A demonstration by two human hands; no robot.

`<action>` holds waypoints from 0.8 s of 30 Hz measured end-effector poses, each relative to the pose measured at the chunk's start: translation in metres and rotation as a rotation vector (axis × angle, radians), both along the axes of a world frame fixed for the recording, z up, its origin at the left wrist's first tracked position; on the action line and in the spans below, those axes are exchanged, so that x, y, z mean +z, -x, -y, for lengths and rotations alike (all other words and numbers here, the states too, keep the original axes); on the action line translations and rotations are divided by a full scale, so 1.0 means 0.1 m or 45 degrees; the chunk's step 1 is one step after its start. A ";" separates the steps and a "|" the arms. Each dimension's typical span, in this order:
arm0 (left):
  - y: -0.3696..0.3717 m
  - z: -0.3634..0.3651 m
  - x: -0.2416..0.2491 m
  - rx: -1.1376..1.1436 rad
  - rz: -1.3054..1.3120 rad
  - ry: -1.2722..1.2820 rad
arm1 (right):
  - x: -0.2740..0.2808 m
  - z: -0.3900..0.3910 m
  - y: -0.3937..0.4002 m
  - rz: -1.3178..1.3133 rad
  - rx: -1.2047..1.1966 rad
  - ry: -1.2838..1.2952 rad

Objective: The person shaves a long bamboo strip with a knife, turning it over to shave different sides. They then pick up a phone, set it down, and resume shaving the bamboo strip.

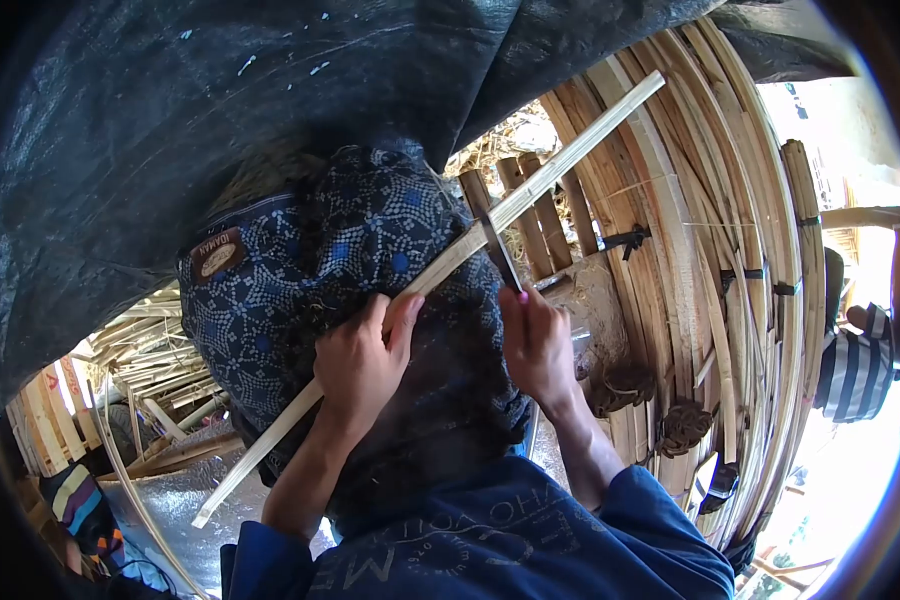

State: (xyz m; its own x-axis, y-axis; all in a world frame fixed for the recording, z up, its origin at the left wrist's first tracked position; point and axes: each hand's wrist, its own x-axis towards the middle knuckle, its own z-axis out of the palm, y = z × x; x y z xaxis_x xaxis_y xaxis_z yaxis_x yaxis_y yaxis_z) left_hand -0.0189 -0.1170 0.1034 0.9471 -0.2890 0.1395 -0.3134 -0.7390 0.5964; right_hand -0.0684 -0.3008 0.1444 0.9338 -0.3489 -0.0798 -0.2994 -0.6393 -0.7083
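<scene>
A long, pale bamboo strip (580, 150) slants across my lap, from the lower left to the upper right. My left hand (363, 358) is closed around its middle, thumb and forefinger on top. My right hand (538, 345) grips the handle of a knife (502, 255), with a small pink spot showing by the fingers. The dark blade crosses the strip and appears to touch it just beyond my left hand. Beneath lies a dark blue patterned cloth (345, 235) covering my legs. Most of the knife handle is hidden in my fist.
Bundled long bamboo strips (680, 270) curve along the right side, bound with dark ties. Wooden slats (545, 215) stand beyond the knife. Black sheeting (170, 130) spreads across the upper left. Split strips (155, 345) are heaped at left. Striped clothing (860, 370) shows at far right.
</scene>
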 end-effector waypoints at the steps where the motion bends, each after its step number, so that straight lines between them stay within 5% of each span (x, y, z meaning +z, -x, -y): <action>1: 0.00 0.01 0.01 -0.001 0.007 0.003 | -0.04 0.00 -0.06 0.023 0.032 0.017; 24: 0.00 0.02 0.05 0.047 -0.157 0.027 | -0.19 -0.08 -0.37 0.149 0.086 0.013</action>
